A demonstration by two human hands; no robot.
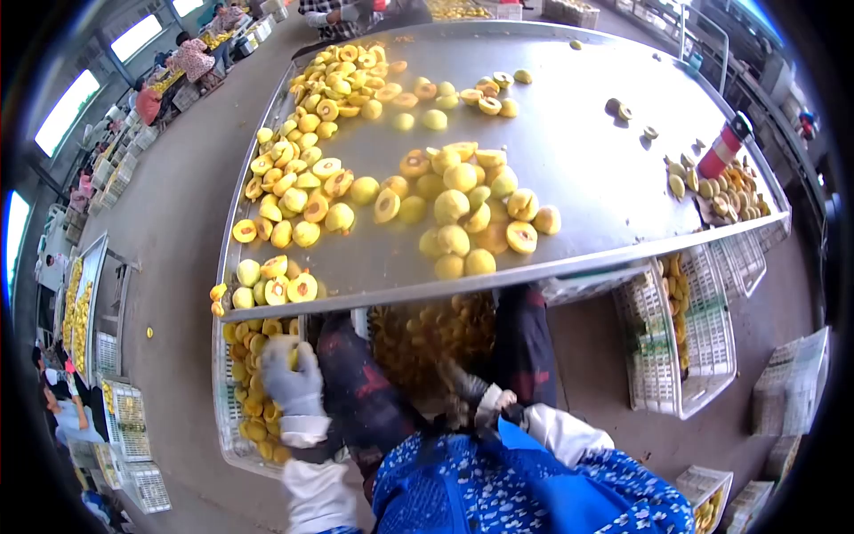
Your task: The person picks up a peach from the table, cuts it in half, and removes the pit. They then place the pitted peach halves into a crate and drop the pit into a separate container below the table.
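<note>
Big steel table (pixel 569 151) fills your view from the centre up to 12 o'clock, and it's loaded: yellow peach halves (pixel 454 209) heaped in the middle, more strung along the edge towards 10 and 11 o'clock. Some lie cut side up, some skin up.

Under the near edge, at 8 o'clock, there's a white crate (pixel 220 392) full of peach pieces (pixel 253 414). Another basket (pixel 703 356) sits at 4 o'clock, mostly bare mesh with a few pieces at its far end. Straight down at 6 o'clock, your blue patterned apron (pixel 498 485).

Now your left hand (pixel 292 381), grey glove on, is down in that 8 o'clock crate, right on top of the fruit. Fingers bent and pressed together over the pieces, a bit of yellow showing at the fingertips. Whether they've actually closed round a piece, I can't tell.

Your right hand (pixel 487 405) is at 6 o'clock, just above the apron, below the table edge. The white sleeve covers most of it, so there's no telling how those fingers stand.

Out at 2 o'clock, a red cup (pixel 725 147) stands tilted on the table's far corner, with a small heap of scraps (pixel 729 191) just beside it.
</note>
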